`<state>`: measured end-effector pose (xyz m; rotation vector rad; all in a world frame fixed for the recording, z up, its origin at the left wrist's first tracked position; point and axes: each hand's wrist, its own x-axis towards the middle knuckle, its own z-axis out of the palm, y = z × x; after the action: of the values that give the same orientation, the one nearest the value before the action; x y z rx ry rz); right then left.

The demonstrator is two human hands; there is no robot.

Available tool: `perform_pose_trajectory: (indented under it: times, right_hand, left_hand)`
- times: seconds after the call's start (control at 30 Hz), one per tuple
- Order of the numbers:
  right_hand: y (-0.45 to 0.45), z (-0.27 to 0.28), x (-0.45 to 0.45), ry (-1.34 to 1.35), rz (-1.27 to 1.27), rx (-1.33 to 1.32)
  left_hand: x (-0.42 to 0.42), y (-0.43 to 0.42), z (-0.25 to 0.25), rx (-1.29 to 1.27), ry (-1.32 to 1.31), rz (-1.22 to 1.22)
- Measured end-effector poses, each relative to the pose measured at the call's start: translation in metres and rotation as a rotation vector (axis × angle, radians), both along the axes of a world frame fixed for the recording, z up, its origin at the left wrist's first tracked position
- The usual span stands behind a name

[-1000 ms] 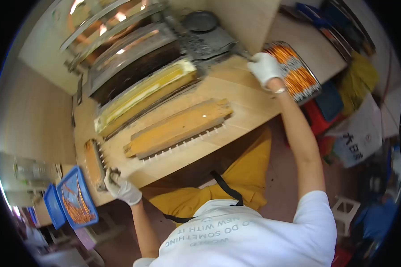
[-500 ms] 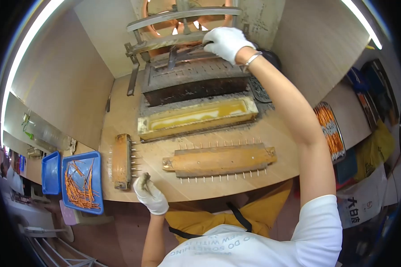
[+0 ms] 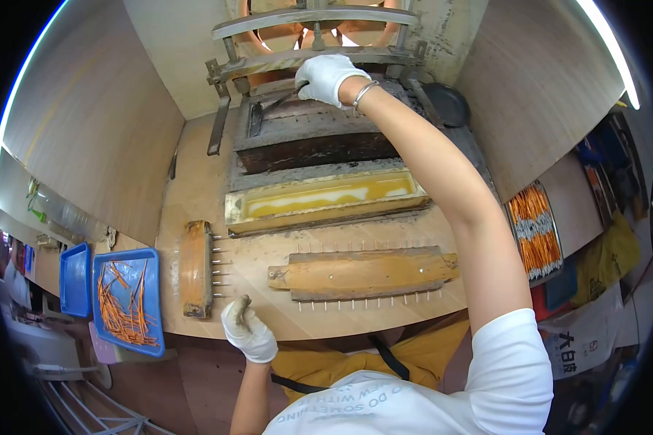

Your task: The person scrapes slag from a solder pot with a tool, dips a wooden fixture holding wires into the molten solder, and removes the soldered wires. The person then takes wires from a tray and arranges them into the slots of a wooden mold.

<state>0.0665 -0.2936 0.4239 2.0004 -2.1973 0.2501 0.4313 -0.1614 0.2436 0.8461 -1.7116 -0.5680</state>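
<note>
My right hand [image 3: 331,80], in a white glove, is shut on the thin handle of a dark metal scraper [image 3: 256,119]. The scraper's flat blade rests at the left end of the grey top of a long metal bath [image 3: 326,152], its surface partly hidden by my hand. My left hand [image 3: 248,330], gloved with soiled fingertips, hovers at the table's front edge, loosely curled with nothing visible in it. Beside it lies a short wooden clamp block [image 3: 196,268] with metal pins along one side. A longer wooden block [image 3: 366,274] has pins along both edges.
A trough [image 3: 326,205] of yellowish liquid stands before the bath. A metal frame [image 3: 315,61] and a fan [image 3: 268,40] are behind. At left, a blue tray [image 3: 158,290] holds copper-coloured wire pieces; another blue tray [image 3: 75,279] adjoins it. Silver-tipped bundles fill a tray [image 3: 535,232] at right.
My right hand has moved left and slightly down over the bath, carrying the scraper towards its left end. My left hand has stayed near the table edge. The view has shifted slightly.
</note>
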Motion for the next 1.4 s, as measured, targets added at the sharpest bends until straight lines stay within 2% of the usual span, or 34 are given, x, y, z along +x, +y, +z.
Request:
perform_pose_trajectory:
  times: [0.47, 1.13, 1.4]
  right_hand:
    - [0.047, 0.007, -0.052, 0.04, -0.07, 0.061]
    - [0.133, 0.008, -0.114, -0.084, -0.26, 0.132]
    - [0.16, 0.006, -0.136, -0.102, -0.314, 0.067]
  left_hand:
    - [-0.004, -0.001, 0.0, 0.053, 0.023, 0.001]
    - [-0.005, -0.004, -0.002, 0.076, -0.003, 0.041]
    - [-0.008, -0.005, -0.002, 0.045, -0.031, 0.058]
